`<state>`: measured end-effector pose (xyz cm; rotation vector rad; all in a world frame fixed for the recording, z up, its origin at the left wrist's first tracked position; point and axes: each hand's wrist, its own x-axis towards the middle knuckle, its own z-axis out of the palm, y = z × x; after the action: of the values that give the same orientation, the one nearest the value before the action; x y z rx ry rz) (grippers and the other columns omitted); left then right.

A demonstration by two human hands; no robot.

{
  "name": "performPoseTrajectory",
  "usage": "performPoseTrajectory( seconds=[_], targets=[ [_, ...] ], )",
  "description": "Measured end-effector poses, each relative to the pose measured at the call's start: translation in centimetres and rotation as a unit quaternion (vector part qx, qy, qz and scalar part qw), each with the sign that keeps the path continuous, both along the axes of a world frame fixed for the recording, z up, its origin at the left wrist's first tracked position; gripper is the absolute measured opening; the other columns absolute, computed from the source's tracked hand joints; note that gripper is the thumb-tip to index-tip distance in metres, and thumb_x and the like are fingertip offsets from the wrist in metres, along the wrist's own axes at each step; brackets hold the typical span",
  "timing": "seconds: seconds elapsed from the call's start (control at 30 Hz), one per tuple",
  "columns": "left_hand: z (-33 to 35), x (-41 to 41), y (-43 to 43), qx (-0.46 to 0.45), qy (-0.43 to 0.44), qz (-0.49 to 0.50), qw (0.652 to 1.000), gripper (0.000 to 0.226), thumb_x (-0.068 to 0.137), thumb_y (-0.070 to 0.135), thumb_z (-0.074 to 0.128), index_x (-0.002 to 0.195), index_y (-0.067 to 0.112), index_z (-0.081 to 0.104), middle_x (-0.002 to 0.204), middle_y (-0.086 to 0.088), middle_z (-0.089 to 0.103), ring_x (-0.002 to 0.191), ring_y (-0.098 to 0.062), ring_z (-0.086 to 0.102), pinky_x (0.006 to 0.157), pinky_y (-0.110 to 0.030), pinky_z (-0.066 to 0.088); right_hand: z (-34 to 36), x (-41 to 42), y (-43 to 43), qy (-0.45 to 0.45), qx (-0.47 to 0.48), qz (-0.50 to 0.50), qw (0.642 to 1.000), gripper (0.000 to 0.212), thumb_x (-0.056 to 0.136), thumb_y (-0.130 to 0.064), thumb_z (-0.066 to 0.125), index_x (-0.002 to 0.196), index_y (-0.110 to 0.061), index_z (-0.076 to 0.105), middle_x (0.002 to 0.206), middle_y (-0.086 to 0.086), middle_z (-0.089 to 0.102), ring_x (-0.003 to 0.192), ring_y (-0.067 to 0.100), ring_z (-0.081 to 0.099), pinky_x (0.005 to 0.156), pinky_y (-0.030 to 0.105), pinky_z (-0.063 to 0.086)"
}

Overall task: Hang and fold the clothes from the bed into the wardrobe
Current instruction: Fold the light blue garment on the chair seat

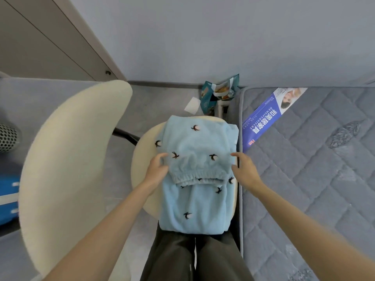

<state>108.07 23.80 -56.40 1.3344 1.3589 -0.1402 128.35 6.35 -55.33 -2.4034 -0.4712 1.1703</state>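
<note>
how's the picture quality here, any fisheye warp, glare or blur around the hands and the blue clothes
Head view: strong wide-angle warp, so the edge of the mattress and the chair back bow. Head view light is soft and even, with no glare or hard shadows. Head view centre is sharp on the blue garment, the left hand and the right hand, while the forearms smear toward the bottom corners.

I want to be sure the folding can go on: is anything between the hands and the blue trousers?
Nothing visible is. The left hand and the right hand both hold the folded upper part of the blue trousers at its two sides, and the trousers lie on the cream stool.
</note>
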Motion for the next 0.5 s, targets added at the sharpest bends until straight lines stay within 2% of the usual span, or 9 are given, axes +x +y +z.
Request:
performPoseTrajectory(
  seconds=[0.03,0.1,0.17,0.23,0.3,0.37,0.43,0.5],
  targets=[
    [-0.7,0.0,-0.1,0.004,0.006,0.019,1.0,0.046,0.094,0.013,0.056,0.139,0.015,0.043,0.146,-0.003,0.039,0.13,-0.02,0.042,0.103,-0.031,0.04,-0.3,-0.3,0.1,0.0,0.018,0.006,1.0,0.048,0.092,-0.005,0.05,0.138,-0.02,0.044,0.148,0.007,0.034,0.12,0.015,0.042,0.077,0.003,0.031],
    [-1.7,0.6,-0.4,-0.036,-0.016,0.05,0.998,0.057,0.093,0.025,0.061,0.144,0.016,0.036,0.147,-0.001,0.038,0.13,-0.02,0.043,0.107,-0.037,0.039,-1.2,-0.9,0.7,0.02,0.044,0.032,0.998,0.058,0.091,-0.01,0.056,0.143,-0.028,0.036,0.152,0.006,0.027,0.134,0.014,0.031,0.094,0.015,0.028],
    [-2.6,1.8,-0.8,-0.086,-0.047,0.097,0.99,0.065,0.088,0.033,0.067,0.143,0.015,0.038,0.144,-0.002,0.046,0.126,-0.02,0.049,0.107,-0.042,0.041,-2.3,-1.3,1.3,0.049,0.041,0.035,0.997,0.069,0.088,-0.01,0.059,0.146,-0.033,0.031,0.152,0.009,0.025,0.132,0.015,0.033,0.096,0.019,0.03],
    [-3.7,2.9,-1.0,-0.08,-0.03,0.131,0.988,0.074,0.083,0.034,0.073,0.144,0.014,0.036,0.142,-0.003,0.047,0.126,-0.023,0.05,0.107,-0.043,0.041,-3.3,-1.5,1.8,0.079,0.016,0.031,0.996,0.078,0.086,-0.009,0.06,0.149,-0.036,0.024,0.149,0.012,0.024,0.134,0.022,0.034,0.088,0.014,0.031],
    [-5.0,3.5,-1.0,-0.028,-0.001,0.124,0.992,0.075,0.082,0.025,0.075,0.143,0.009,0.035,0.141,-0.007,0.046,0.127,-0.026,0.048,0.107,-0.043,0.041,-4.1,-1.4,1.8,0.097,-0.018,0.053,0.994,0.086,0.086,-0.01,0.062,0.151,-0.039,0.014,0.152,0.013,0.014,0.139,0.027,0.029,0.091,0.016,0.032],
    [-6.2,3.5,-1.0,0.037,0.023,0.094,0.995,0.066,0.083,0.011,0.072,0.139,0.004,0.037,0.139,-0.014,0.047,0.126,-0.031,0.048,0.106,-0.043,0.04,-4.4,-1.3,1.6,0.089,-0.056,0.089,0.99,0.09,0.086,-0.016,0.064,0.152,-0.041,0.009,0.156,0.013,0.002,0.144,0.026,0.019,0.104,0.028,0.031],
    [-6.3,3.4,-1.4,0.104,0.059,0.066,0.991,0.062,0.083,0.006,0.068,0.137,0.002,0.038,0.137,-0.017,0.044,0.126,-0.034,0.045,0.107,-0.041,0.036,-4.3,-1.2,1.6,0.027,-0.107,0.134,0.985,0.086,0.084,-0.03,0.067,0.15,-0.041,0.013,0.154,0.01,0.003,0.141,0.027,0.015,0.107,0.04,0.031],
    [-5.7,3.5,-1.9,0.228,0.089,0.02,0.969,0.062,0.083,0.002,0.065,0.138,0.003,0.037,0.138,-0.018,0.04,0.128,-0.035,0.038,0.107,-0.04,0.031,-3.6,-1.3,1.9,-0.093,-0.116,0.172,0.974,0.072,0.084,-0.041,0.065,0.146,-0.034,0.03,0.153,0.01,0.01,0.137,0.029,0.017,0.104,0.044,0.032]
  ],
)
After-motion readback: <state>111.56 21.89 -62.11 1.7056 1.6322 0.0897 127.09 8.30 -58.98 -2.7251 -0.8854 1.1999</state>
